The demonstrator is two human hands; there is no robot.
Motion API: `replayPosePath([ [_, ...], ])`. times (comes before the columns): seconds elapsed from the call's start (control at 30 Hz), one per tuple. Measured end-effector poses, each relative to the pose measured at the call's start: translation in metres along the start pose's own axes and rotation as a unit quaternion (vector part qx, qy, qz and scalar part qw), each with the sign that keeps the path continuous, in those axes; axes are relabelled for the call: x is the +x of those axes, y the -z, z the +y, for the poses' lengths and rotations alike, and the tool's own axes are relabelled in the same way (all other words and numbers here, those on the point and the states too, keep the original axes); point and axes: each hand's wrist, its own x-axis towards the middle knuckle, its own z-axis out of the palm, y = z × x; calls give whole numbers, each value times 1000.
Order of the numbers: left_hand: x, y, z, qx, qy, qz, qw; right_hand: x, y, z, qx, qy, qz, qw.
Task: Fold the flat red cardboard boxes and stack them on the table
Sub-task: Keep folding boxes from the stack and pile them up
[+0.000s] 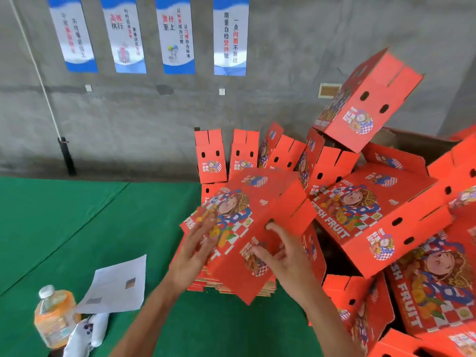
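A flat red cardboard box [260,210] with a cartoon print is tilted up above a low stack of flat red boxes [231,286] on the green table [77,228]. My left hand [195,251] lies against its left printed face, fingers spread. My right hand [286,253] grips its lower right part, thumb on top. To the right, a heap of folded red boxes [381,210] is piled up, and one folded box [365,104] sits tilted on top of the heap.
A row of upright folded boxes [226,155] stands against the grey wall. At the lower left are a sheet of paper [116,287], an orange drink bottle [54,318] and a white cloth [87,333]. Posters [175,34] hang on the wall.
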Motion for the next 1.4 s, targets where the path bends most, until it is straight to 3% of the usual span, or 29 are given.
replayPosePath([
  [0.13,6,-44,2,2,-21,-39,999,13,-4,8,-148,105,64,981],
  [0.3,30,-86,1,-15,-67,-41,997,30,16,17,-259,129,70,955],
  [0.57,59,-133,24,-42,-78,-42,995,47,55,29,-264,140,94,950],
  [0.83,64,-177,73,-29,-199,-44,979,23,112,12,-268,166,190,930],
  [1.13,66,-223,197,-162,-317,-66,932,-27,216,-76,-376,166,313,857],
  [1.4,8,-312,281,-267,-371,-190,869,-122,294,-99,-472,64,422,771],
])
